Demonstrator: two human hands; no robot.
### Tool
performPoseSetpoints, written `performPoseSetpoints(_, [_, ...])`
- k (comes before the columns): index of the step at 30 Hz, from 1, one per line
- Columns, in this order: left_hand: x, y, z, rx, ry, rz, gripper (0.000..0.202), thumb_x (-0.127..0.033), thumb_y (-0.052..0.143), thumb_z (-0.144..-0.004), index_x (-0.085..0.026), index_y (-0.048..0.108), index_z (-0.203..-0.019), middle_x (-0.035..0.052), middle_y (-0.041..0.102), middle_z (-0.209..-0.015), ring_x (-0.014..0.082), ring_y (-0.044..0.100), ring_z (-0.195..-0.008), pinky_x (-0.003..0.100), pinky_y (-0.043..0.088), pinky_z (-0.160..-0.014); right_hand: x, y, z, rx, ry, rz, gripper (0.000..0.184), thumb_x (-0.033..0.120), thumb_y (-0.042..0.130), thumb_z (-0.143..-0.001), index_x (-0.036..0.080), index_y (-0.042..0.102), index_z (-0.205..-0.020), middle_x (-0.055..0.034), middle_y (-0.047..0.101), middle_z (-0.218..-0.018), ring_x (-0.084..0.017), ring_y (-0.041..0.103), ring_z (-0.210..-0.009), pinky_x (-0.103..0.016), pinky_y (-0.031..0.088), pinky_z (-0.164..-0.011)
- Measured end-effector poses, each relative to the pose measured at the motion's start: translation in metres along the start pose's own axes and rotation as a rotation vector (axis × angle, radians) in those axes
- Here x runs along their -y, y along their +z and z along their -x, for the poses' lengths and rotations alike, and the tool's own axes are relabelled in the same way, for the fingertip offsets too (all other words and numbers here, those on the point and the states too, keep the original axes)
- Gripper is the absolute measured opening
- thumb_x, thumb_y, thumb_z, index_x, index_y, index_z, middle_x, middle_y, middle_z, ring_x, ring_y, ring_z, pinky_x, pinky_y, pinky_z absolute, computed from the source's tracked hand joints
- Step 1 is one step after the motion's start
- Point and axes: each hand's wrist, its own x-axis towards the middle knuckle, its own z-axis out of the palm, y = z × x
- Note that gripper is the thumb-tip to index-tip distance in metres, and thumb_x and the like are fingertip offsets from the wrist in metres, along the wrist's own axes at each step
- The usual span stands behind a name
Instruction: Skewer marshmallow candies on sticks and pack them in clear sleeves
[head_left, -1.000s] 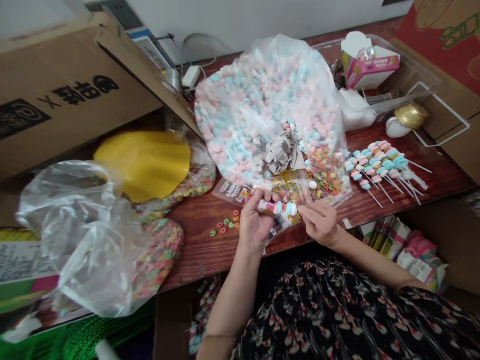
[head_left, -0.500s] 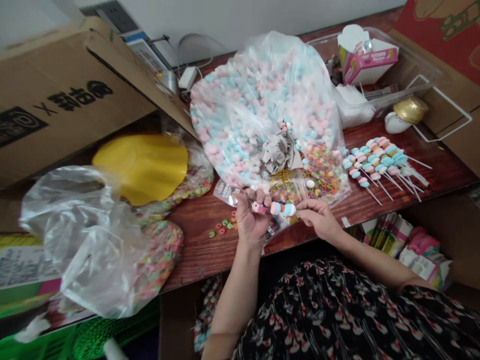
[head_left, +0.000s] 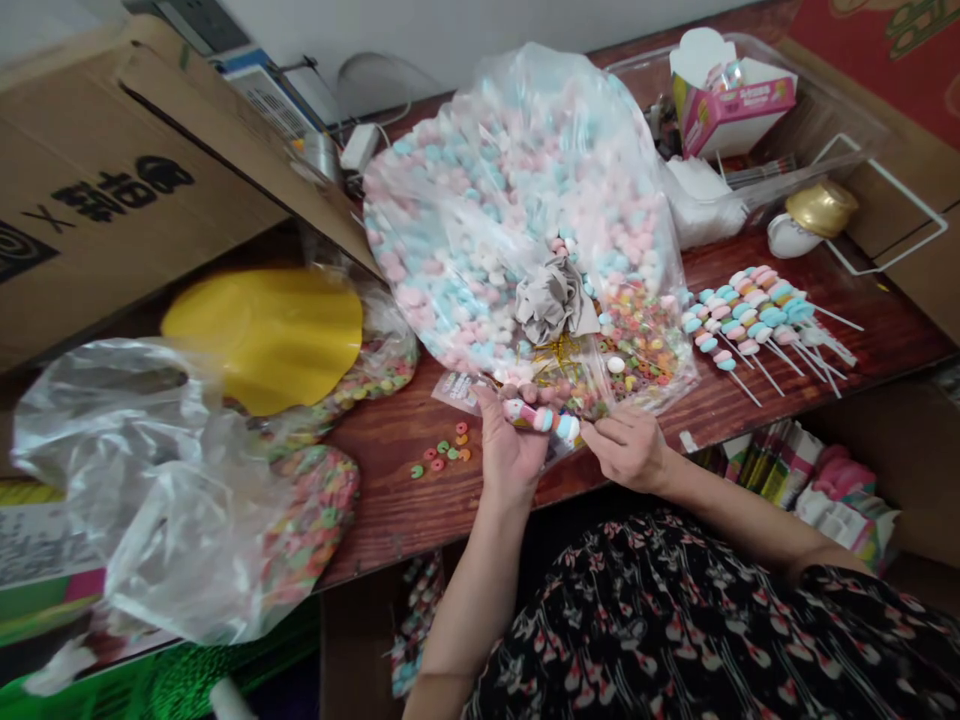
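Observation:
Between my two hands is a marshmallow skewer [head_left: 556, 421] in pink, white and blue, close above the table's front edge. My left hand [head_left: 511, 440] is closed around its left part, palm turned up. My right hand [head_left: 628, 446] pinches at its right end, where the fingers cover the stick. Just behind the hands lie a bag of colourful cereal rings [head_left: 646, 335] and a crumpled grey paper [head_left: 553, 300]. Several loose cereal rings [head_left: 446, 452] are scattered left of my left hand. Finished-looking marshmallow skewers [head_left: 754, 312] lie in a pile at the right.
A big clear bag of marshmallows [head_left: 517, 190] fills the back middle. At left are a cardboard box [head_left: 112, 190], a yellow sheet [head_left: 270, 335] and a plastic bag [head_left: 172, 490]. A clear bin [head_left: 832, 110] with a pink carton [head_left: 739, 105] and a gold-topped object [head_left: 821, 212] stand at right.
My right hand has closed more and come slightly lower at the skewer's right end. The skewer now tilts down more to the right. The view has shifted slightly.

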Motion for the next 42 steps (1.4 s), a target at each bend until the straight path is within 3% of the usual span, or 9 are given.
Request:
performPoseSetpoints(5, [0.001,0.004,-0.004,-0.151,0.012,-0.003,0.048,-0.063,0.058,-0.081,-0.018,0.048,-0.067,-0.0040,0.056,-0.062,0.0124,0.063,-0.066,0.035,0.056,-0.081,0.002,-0.004,0.001,0.036,-0.127,-0.017,0.015,0.017,0.052,-0.089,0.015,0.064,-0.097,-0.0001,0.058,-0.063,-0.013,0.046,-0.060,-0.032,0.030,-0.058])
performPoseSetpoints(10, [0.001,0.006,-0.004,-0.182,0.062,0.002,0.048,-0.062,0.058,-0.081,-0.018,0.048,-0.066,-0.0038,0.057,-0.062,0.0118,0.063,-0.063,0.034,0.056,-0.081,0.010,-0.004,0.001,0.038,-0.050,-0.032,0.018,0.014,0.049,-0.089,0.015,0.065,-0.097,-0.0015,0.060,-0.064,-0.013,0.047,-0.060,-0.032,0.031,-0.059])
performPoseSetpoints(16, [-0.001,0.004,0.002,0.091,0.005,-0.080,0.054,-0.071,0.055,-0.076,-0.020,0.044,-0.064,-0.0046,0.054,-0.058,0.0133,0.060,-0.055,0.036,0.056,-0.075,0.000,-0.001,0.001,0.133,0.338,-0.442,0.019,0.015,0.047,-0.091,0.017,0.066,-0.087,-0.0007,0.061,-0.067,-0.011,0.051,-0.061,-0.025,0.037,-0.060])
performPoseSetpoints(21, [0.004,0.002,0.003,0.180,0.024,-0.136,0.054,-0.072,0.057,-0.073,-0.021,0.045,-0.066,-0.0044,0.054,-0.059,0.0168,0.064,-0.059,0.037,0.055,-0.075,-0.003,-0.009,-0.007,0.240,0.664,-0.808,0.015,0.020,0.054,-0.089,0.017,0.064,-0.078,0.0038,0.057,-0.061,-0.008,0.049,-0.055,-0.021,0.038,-0.056])
performPoseSetpoints(23, [0.008,0.000,0.001,0.166,0.029,-0.150,0.052,-0.071,0.058,-0.074,-0.021,0.047,-0.068,-0.0043,0.055,-0.059,0.0166,0.064,-0.058,0.037,0.055,-0.076,0.002,-0.014,-0.008,0.204,0.599,-0.744,0.015,0.019,0.053,-0.089,0.016,0.065,-0.080,0.0028,0.058,-0.063,-0.009,0.050,-0.056,-0.021,0.039,-0.057])
performPoseSetpoints(27, [0.012,-0.005,-0.002,0.096,0.027,-0.165,0.050,-0.069,0.056,-0.078,-0.020,0.049,-0.069,-0.0045,0.056,-0.059,0.0150,0.064,-0.056,0.036,0.055,-0.076,0.009,-0.016,-0.005,0.092,0.240,-0.371,0.019,0.015,0.048,-0.088,0.016,0.066,-0.083,-0.0003,0.057,-0.062,-0.011,0.047,-0.057,-0.026,0.034,-0.058])
performPoseSetpoints(30, [0.013,-0.006,0.000,0.083,0.055,-0.209,0.049,-0.069,0.056,-0.078,-0.020,0.049,-0.071,-0.0036,0.058,-0.062,0.0157,0.066,-0.059,0.037,0.055,-0.077,0.005,-0.012,-0.004,0.101,0.183,-0.234,0.021,0.013,0.047,-0.087,0.017,0.066,-0.080,-0.0011,0.055,-0.060,-0.012,0.046,-0.057,-0.027,0.032,-0.058])
performPoseSetpoints(37, [0.001,0.004,0.010,0.206,0.061,-0.268,0.060,-0.080,0.053,-0.070,-0.022,0.057,-0.081,0.0070,0.070,-0.084,0.0278,0.069,-0.091,0.046,0.053,-0.083,0.000,-0.009,-0.018,0.212,0.797,-0.940,0.012,0.023,0.056,-0.085,0.017,0.066,-0.082,0.0031,0.059,-0.067,-0.008,0.049,-0.059,-0.020,0.038,-0.058])
performPoseSetpoints(42, [-0.018,0.000,0.004,0.216,0.121,-0.264,0.075,-0.085,0.058,-0.058,-0.023,0.064,-0.100,0.0118,0.069,-0.106,0.0343,0.061,-0.112,0.055,0.047,-0.093,0.000,-0.011,-0.021,0.209,0.914,-1.078,0.013,0.024,0.058,-0.081,0.016,0.064,-0.074,0.0043,0.055,-0.062,-0.007,0.045,-0.057,-0.020,0.036,-0.057])
